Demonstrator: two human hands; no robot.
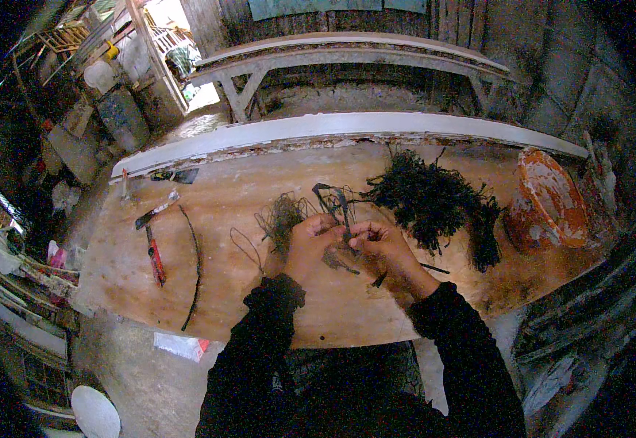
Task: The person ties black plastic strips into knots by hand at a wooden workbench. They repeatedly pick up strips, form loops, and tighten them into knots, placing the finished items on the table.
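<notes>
Close together over the middle of the wooden table (252, 306), my left hand (313, 244) and my right hand (380, 248) both pinch a dark, narrow strip (344, 212). Its bent upper end rises above my fingertips, and my fingers hide part of it. Just left of my left hand lies a loose tangle of thin dark wire or cord (283, 217), one loop of it reaching further left. A large heap of black strands (424, 193) sits beyond my right hand. Short dark scraps lie under and beside my hands.
A red-handled tool (156, 259), a knife-like tool (159, 209) and a long curved dark strip (197, 270) lie at the left. An orange, white-smeared tub (551, 201) tilts at the right. A white board (332, 125) edges the far side, with a bench (361, 58) behind.
</notes>
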